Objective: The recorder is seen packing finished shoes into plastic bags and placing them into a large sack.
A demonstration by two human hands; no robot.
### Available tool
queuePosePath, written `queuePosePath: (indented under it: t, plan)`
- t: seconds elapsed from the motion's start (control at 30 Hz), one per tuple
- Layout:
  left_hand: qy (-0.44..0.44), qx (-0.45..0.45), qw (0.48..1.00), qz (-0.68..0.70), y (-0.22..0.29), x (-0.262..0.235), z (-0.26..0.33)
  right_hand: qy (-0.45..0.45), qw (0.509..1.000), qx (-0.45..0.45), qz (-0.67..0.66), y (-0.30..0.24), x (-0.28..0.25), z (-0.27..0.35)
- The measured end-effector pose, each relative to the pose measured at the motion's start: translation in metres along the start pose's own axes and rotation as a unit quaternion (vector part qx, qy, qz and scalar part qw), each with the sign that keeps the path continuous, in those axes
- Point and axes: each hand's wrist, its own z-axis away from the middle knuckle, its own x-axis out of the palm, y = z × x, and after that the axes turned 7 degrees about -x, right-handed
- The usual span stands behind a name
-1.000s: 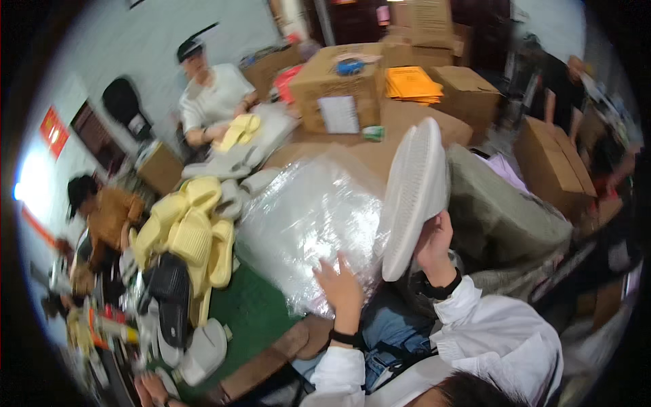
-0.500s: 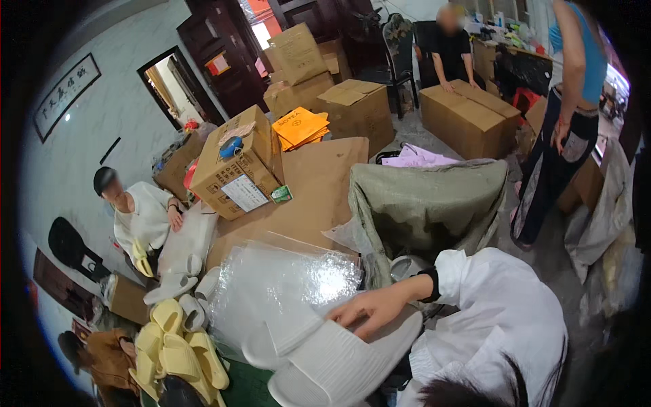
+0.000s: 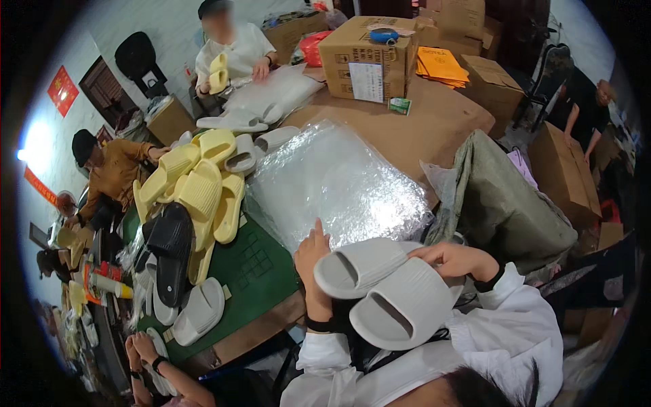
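Observation:
My right hand (image 3: 451, 261) grips a pair of light grey ribbed slide sandals (image 3: 400, 311) at one side, thumb and fingers around the edge. They are held side by side above my lap, at the table's near edge. My left hand (image 3: 312, 258) is just left of the pair, index finger stretched out over the near edge of a stack of clear plastic bags (image 3: 312, 180). Part of that hand is hidden behind the sandals; I cannot tell whether the fingertip touches the plastic.
Yellow slides (image 3: 203, 183), a black slide (image 3: 173, 251) and loose grey slides (image 3: 200, 312) pile on the green tabletop (image 3: 254, 278). A carton (image 3: 366, 64) stands beyond, a grey-green sack (image 3: 508, 203) to the right. A co-worker's hands (image 3: 142, 349) are at lower left; others work around the table.
The view has swung left. My left hand has come into sight by the plastic bags. The grey slides, beneath my right hand before, are now gripped in it and turned.

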Motion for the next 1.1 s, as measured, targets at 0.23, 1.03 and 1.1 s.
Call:
queuePosePath:
  t: [0.23,1.03,1.1]
  plan:
    - [0.003,0.009,0.996,0.088,0.028,-0.015,0.005,0.188,0.920,0.046,0.341,0.004,0.000,0.011]
    - [-0.111,0.132,0.958,0.228,0.086,-0.020,0.035,0.407,0.778,-0.069,0.473,0.117,-0.010,-0.084]
    - [-0.079,0.117,0.937,0.318,0.081,-0.014,0.035,0.401,0.807,-0.078,0.427,0.119,-0.022,-0.100]
